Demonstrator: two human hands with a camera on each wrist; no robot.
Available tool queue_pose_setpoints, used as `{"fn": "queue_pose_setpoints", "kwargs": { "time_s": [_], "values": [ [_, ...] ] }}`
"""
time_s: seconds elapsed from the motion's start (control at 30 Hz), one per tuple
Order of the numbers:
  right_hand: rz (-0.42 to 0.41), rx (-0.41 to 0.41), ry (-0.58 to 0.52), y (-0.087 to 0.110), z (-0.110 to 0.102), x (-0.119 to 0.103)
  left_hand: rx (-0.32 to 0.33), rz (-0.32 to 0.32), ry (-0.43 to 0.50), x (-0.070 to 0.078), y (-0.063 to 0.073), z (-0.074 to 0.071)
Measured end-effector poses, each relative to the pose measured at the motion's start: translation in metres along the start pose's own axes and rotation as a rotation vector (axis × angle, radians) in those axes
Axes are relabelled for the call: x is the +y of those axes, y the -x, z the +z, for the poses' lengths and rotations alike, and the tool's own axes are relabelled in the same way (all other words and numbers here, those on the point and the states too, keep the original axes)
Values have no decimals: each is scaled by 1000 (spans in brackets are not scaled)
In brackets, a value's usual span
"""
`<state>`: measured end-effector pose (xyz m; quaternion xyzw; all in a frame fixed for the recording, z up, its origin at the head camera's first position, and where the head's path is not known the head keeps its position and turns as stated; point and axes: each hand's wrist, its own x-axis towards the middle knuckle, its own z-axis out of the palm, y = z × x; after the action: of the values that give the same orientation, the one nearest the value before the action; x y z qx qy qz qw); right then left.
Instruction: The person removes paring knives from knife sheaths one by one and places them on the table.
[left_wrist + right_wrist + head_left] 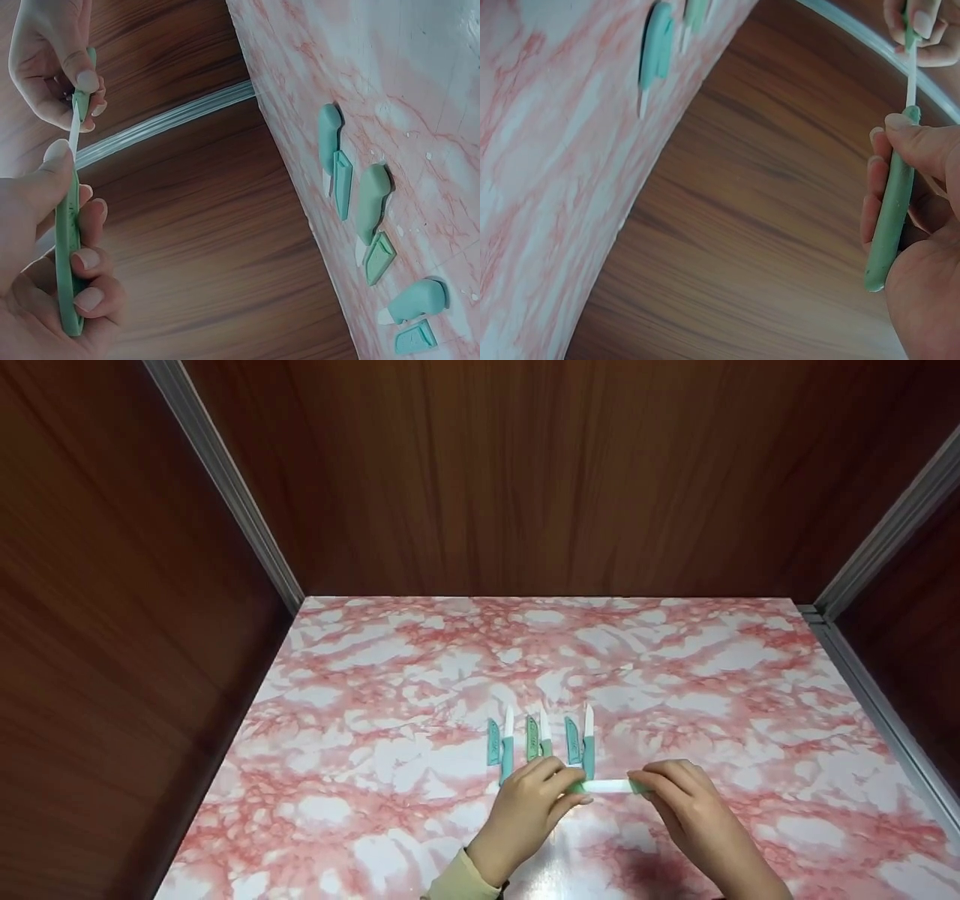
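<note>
My right hand (686,799) grips a green-handled knife (894,214), its white blade pointing towards the left hand. My left hand (529,802) holds a matching green knife sheath (66,292) between thumb and curled fingers. The blade bridges the space between the hands above the table, and its tip is hidden at the sheath's mouth by the left thumb. Just beyond the hands, a teal knife (508,757), a green knife (546,746) and another teal knife (589,756) lie in a row, blades pointing away.
Beside each lying knife, on its left, is a sheath: a teal one (493,741), a green one (532,737) and a second teal one (573,739). The red-and-white marbled table (360,690) is bounded by brown wood-grain panels (510,480) with metal edge strips.
</note>
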<state>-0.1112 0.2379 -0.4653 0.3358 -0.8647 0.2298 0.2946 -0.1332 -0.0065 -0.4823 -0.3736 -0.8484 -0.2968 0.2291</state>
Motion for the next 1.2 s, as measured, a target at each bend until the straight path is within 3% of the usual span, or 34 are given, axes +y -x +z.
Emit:
{"fn": "queue_pose_setpoints", "kwargs": {
  "time_s": [0.23,0.5,0.87,1.2],
  "values": [
    [9,-1,3,0,0,0,9,-7,37,-2,1,1],
    [38,-48,-20,0,-4,0,19,-87,188,-4,2,-1],
    [101,-69,-12,3,-9,2,18,-156,264,-13,4,-9],
    [185,-128,5,5,-12,0,32,-144,291,-20,6,-10]
  ]
}}
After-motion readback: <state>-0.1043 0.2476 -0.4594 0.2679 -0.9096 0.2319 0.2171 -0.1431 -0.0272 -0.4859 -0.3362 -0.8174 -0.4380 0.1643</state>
